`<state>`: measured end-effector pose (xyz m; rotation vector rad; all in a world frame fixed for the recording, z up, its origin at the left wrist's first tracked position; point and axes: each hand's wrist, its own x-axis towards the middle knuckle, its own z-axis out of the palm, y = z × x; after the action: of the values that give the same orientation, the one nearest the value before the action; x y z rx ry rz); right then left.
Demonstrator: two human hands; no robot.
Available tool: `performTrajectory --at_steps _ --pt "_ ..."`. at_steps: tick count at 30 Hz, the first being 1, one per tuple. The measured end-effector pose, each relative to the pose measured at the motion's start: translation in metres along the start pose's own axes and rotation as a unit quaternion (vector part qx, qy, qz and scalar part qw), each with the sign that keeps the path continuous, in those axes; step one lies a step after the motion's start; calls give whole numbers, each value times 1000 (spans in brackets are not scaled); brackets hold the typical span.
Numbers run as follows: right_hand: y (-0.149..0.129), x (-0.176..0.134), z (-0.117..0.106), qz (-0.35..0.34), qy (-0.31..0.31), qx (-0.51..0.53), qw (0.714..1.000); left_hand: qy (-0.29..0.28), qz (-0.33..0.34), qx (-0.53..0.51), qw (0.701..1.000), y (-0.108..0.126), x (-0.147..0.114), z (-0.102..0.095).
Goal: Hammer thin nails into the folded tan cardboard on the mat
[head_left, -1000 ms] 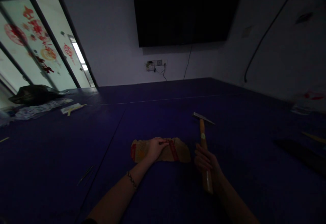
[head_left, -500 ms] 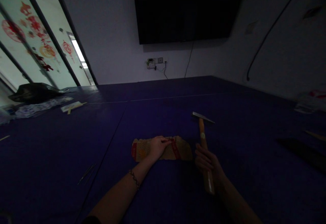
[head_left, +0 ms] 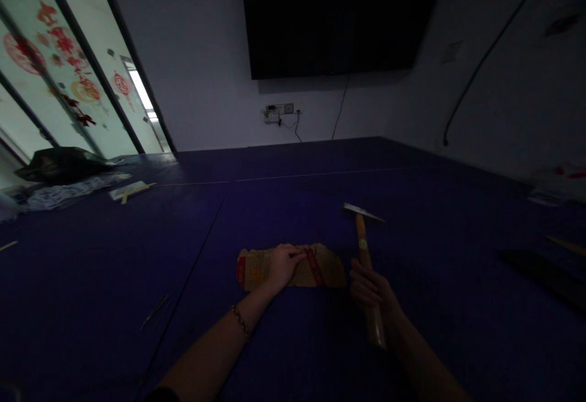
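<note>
A flat tan piece with red bands and printed marks (head_left: pixel 259 266), perhaps cardboard or packaging, lies on the dark blue surface (head_left: pixel 274 213) in front of me. My left hand (head_left: pixel 282 266) rests on its middle, thumb and forefinger pinched together. Whatever sits between those fingertips is too small and dark to make out. To the right, my right hand (head_left: pixel 370 286) is wrapped around the wooden handle of a hammer (head_left: pixel 361 231). The hammer's metal head points away from me, above and right of the tan piece.
Tweezers-like thin metal tools (head_left: pixel 156 310) lie at left. Farther left are a black bag (head_left: pixel 64 164), plastic packets (head_left: pixel 75 191) and pale strips on a white packet (head_left: pixel 132 191). A long dark object (head_left: pixel 540 274) lies at right. A television (head_left: pixel 339 24) hangs on the wall.
The hammer head has shifted very slightly to the left. My left hand and the tan piece stay where they were.
</note>
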<state>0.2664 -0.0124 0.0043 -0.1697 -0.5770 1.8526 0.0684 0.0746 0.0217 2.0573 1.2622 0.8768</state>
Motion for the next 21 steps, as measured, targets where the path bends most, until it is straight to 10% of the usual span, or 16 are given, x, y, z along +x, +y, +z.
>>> performTrajectory --at_steps 21 --pt "2 4 -7 60 1 -43 997 0 16 36 999 2 -1 1"
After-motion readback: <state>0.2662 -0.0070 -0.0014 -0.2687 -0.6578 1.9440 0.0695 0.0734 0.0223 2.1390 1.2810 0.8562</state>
